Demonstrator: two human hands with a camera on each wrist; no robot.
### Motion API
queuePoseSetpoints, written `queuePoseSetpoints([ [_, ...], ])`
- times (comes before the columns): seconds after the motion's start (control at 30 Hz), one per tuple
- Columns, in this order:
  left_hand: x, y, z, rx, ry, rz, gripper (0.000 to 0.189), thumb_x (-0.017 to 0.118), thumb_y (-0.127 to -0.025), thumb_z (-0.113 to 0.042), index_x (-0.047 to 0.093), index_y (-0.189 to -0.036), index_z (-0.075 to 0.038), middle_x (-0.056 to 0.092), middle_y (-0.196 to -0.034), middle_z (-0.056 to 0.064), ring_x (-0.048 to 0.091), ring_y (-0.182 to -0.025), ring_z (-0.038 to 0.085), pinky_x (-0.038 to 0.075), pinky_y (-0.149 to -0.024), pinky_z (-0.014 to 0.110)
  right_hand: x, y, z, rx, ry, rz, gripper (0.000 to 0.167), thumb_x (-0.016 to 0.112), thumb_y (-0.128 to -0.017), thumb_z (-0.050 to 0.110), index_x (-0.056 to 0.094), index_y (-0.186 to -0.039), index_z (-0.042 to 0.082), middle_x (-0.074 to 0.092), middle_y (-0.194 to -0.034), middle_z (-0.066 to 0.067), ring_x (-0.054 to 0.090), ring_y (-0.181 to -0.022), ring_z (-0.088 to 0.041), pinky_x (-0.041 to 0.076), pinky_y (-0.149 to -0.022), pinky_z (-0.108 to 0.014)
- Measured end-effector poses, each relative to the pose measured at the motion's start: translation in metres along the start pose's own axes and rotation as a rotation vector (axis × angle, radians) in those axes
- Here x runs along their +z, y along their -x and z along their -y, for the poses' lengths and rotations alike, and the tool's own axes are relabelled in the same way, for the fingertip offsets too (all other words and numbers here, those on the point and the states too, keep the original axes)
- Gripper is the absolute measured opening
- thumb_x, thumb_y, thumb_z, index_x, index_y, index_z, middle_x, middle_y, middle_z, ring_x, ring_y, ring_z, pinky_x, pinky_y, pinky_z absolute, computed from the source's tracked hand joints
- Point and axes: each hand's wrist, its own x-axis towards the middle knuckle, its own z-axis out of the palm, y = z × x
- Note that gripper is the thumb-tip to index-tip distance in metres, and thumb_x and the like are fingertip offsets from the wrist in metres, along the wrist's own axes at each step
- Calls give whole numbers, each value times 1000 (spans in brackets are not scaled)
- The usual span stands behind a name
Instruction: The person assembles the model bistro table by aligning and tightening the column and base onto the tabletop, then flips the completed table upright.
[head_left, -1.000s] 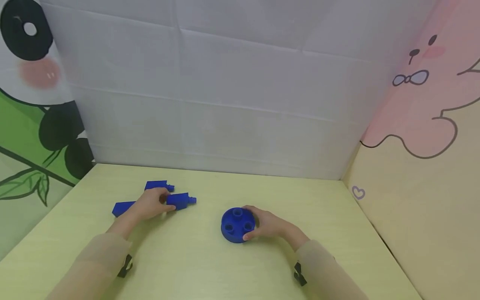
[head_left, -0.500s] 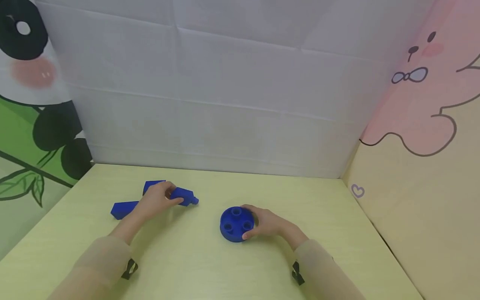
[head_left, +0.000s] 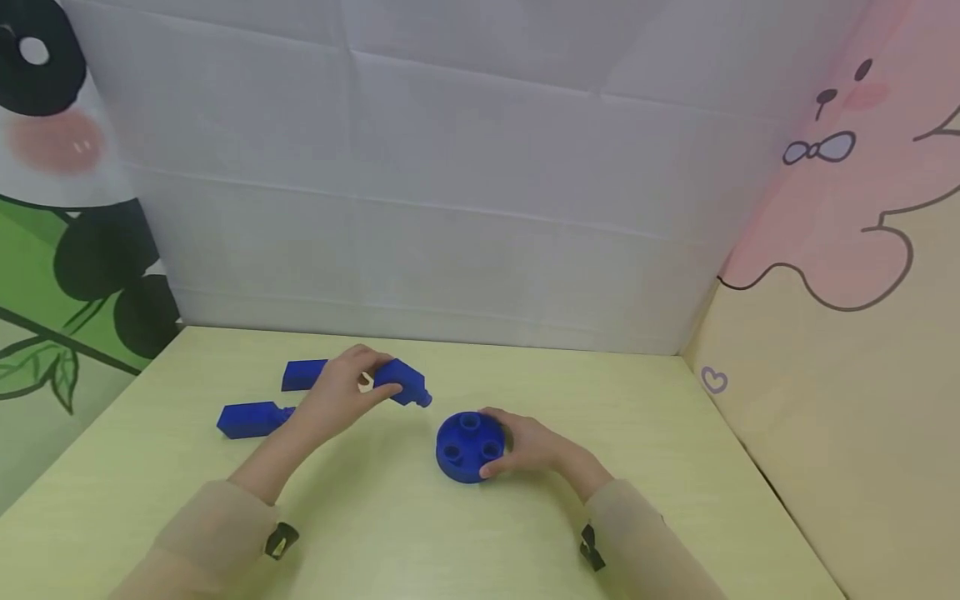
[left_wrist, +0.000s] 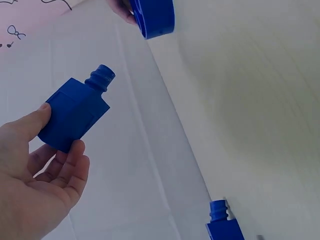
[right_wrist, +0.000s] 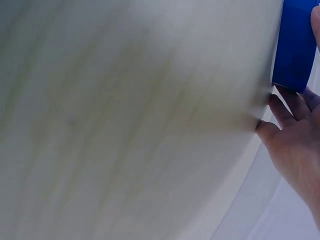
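Note:
My left hand [head_left: 339,406] pinches a blue angular block [head_left: 399,380] between thumb and fingers, up off the table. Its narrow threaded neck [left_wrist: 101,77] points away from the palm, and in the head view it tilts down to the right. The right hand [head_left: 538,447] grips the right side of a round blue disc [head_left: 471,437], thumb at the near edge and fingers at the far edge. Three raised round sockets on the disc face up. In the right wrist view, fingers [right_wrist: 295,107] lie at the disc's side wall [right_wrist: 296,45].
Two more blue blocks lie at the left of the pale table [head_left: 420,533]: a nearer one [head_left: 249,420] and a farther one [head_left: 303,375] partly behind the left hand. A white sheet [head_left: 465,192] stands along the back, with a cartoon-printed wall [head_left: 847,400] at the right.
The left hand has lifted its block from beside the other two and carried it right toward the disc, neck tipping downward. My right hand keeps its grip on the disc, nearly still.

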Motion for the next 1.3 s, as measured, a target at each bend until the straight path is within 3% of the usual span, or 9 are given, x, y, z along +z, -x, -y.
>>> queuePoseSetpoints([
  [0.2,10,4,-22,164,10,-8,40,71,-85,-24,62,-119,-7,58,-109,4,57,-92,16,52,-79,35,1,0,1,-10,-3,-6,94,77,-69,54,33,-146,21,47,-142,-4,43,-130,-23,34,-106,-46],
  [0.37,21,8,-22,276,12,37,38,72,-84,-18,62,-119,-8,56,-110,2,58,-96,14,52,-84,33,2,-1,1,-5,-10,9,93,76,-71,55,33,-146,21,45,-143,-4,43,-131,-22,34,-106,-45],
  [0.47,26,10,-20,308,17,80,38,72,-84,-15,61,-120,-8,55,-110,1,57,-97,13,52,-83,33,2,-1,2,2,-8,18,94,75,-71,56,32,-147,21,44,-144,-4,42,-131,-24,35,-106,-46],
  [0.87,42,11,-21,316,-6,202,36,69,-86,-13,61,-121,-9,53,-112,2,56,-100,14,51,-85,30,0,-2,1,-36,57,14,97,74,-70,59,33,-146,14,47,-141,-5,46,-128,-22,37,-105,-42],
  [1.13,49,6,-20,365,4,216,39,70,-84,-11,60,-121,-7,53,-114,3,56,-102,16,51,-87,31,0,-1,2,-51,48,12,97,74,-71,57,33,-146,13,47,-141,-6,45,-128,-23,37,-105,-43],
  [1.3,55,6,-20,350,37,251,39,72,-82,-13,62,-120,-6,56,-113,3,58,-103,18,51,-87,32,0,-1,2,-55,40,13,96,75,-71,56,33,-146,14,47,-141,-5,45,-128,-23,37,-105,-43],
])
